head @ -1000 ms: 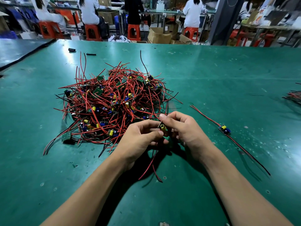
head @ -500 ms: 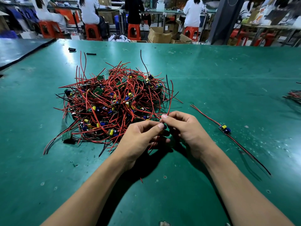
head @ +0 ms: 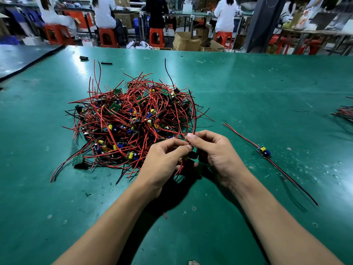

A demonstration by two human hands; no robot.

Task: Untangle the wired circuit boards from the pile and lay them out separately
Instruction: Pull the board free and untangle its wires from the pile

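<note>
The left hand (head: 166, 159) and right hand (head: 215, 150) are both pinching thin red leads (head: 194, 119) with curled fingers at the near right edge of the tangled pile (head: 131, 119). One freed circuit board (head: 264, 151) is lying further right on the green table (head: 248, 88). The leads are likely light, limp and prone to snagging, so gripping near the board is advisable.

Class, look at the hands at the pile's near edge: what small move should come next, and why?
Probably ease the pinched red wires toward the body: both the left hand and right hand pinch them, yet they arc back into the pile, not free like the lone board on the right.
</note>
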